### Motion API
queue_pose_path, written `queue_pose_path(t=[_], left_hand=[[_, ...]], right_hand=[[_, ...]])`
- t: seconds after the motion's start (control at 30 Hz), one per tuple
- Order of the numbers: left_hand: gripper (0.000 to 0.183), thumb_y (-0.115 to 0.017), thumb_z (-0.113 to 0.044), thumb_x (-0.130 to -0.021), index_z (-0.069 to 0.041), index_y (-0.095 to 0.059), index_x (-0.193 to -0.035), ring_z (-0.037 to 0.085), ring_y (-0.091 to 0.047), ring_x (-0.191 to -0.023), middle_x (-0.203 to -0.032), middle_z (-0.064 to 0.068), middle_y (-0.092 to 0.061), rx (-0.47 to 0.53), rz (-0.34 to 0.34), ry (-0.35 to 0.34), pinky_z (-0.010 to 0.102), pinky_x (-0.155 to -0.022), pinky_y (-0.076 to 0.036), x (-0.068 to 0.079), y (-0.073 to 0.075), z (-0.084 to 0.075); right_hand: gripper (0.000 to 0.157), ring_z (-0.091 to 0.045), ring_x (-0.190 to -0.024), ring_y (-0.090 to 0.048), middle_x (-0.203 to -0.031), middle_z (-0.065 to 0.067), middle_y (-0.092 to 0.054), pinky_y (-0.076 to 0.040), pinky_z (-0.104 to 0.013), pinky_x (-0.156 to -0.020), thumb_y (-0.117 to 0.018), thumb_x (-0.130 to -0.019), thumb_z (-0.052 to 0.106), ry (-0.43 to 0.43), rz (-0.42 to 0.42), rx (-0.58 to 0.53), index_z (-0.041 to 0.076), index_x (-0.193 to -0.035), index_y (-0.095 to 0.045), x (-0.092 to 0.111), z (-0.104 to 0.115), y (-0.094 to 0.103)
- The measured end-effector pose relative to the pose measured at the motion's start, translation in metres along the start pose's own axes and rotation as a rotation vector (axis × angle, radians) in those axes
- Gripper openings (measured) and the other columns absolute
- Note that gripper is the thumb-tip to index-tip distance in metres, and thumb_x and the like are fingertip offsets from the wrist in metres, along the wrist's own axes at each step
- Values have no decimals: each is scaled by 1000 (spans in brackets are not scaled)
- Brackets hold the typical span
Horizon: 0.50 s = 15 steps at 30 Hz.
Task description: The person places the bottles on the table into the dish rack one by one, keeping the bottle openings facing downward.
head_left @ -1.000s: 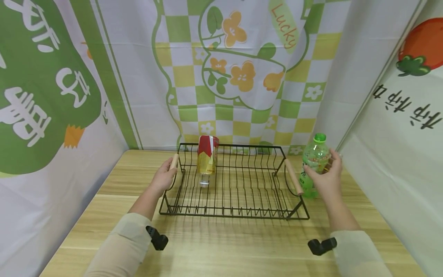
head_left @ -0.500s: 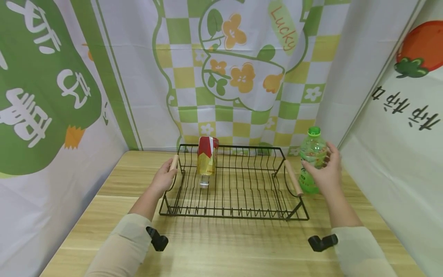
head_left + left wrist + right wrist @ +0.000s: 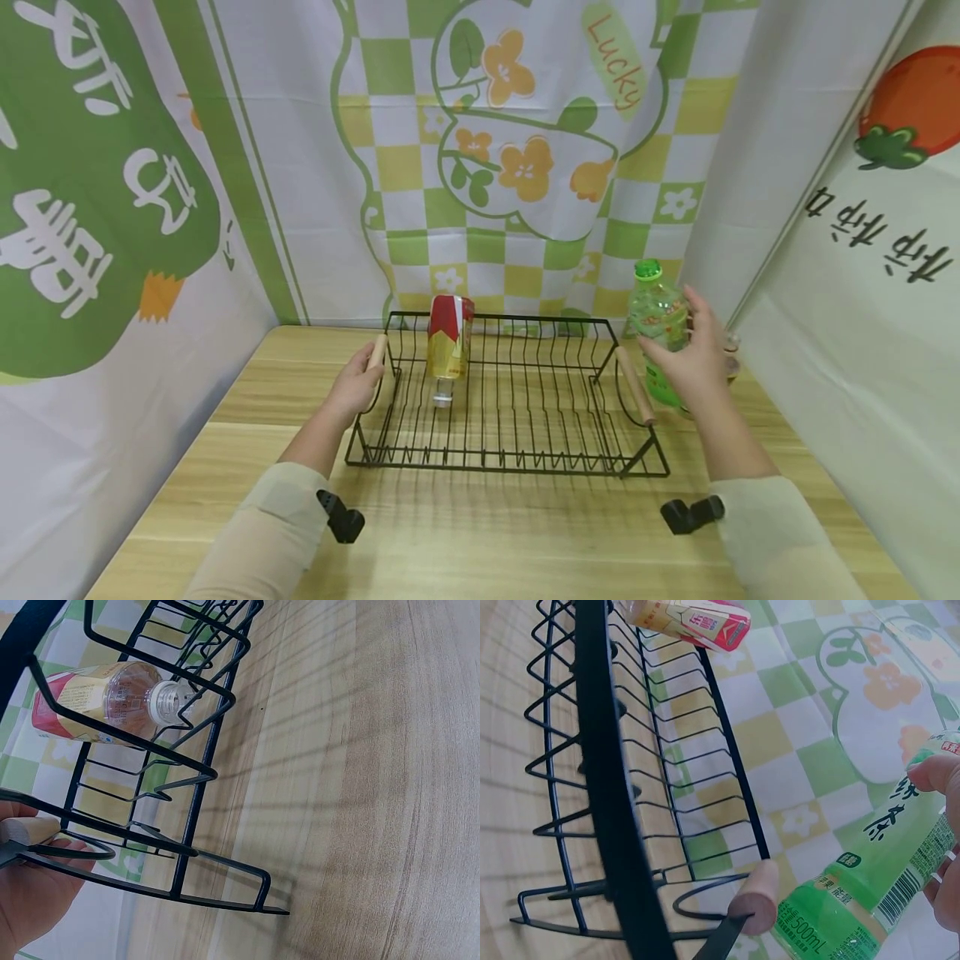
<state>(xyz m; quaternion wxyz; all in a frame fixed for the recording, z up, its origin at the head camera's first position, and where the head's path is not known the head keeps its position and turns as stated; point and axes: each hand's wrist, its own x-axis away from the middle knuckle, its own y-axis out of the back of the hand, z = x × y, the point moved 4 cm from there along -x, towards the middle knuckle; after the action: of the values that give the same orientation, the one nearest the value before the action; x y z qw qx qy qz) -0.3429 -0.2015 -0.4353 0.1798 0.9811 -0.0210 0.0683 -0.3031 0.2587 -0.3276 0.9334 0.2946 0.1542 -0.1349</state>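
A black wire dish rack with wooden handles stands on the table. My left hand grips its left wooden handle. In my right hand is a green plastic bottle with a green cap, held upright between thumb and fingers just beyond the right wooden handle. The right wrist view shows its label marked 500mL. Inside the rack, towards the left, a red and yellow bottle lies tilted, its clear capped neck towards me.
Behind my right hand, another small bottle or jar is partly hidden. The wooden table extends in front of the rack. Printed cloth hangs close behind it, with white cloth walls on both sides.
My right hand has lifted the green bottle and moved it left, towards the rack. The small item behind it has come into sight. My left hand and the rack stay put.
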Motion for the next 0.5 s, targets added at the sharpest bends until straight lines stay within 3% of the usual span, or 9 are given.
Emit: queue_pose_path(t=[0.5], left_hand=[[61,-35,-17,-106,-9,-5,-159,41,-18,-149,-163,23,-15,-2,-7,1,57,-119,-20,0,0,-1]], right_hand=[[93,-43,-129,-39,-152,-24,-31,-44,-64,-99,-74,-82,11,50,23,42,19,-158,-19,-8,30,-22]])
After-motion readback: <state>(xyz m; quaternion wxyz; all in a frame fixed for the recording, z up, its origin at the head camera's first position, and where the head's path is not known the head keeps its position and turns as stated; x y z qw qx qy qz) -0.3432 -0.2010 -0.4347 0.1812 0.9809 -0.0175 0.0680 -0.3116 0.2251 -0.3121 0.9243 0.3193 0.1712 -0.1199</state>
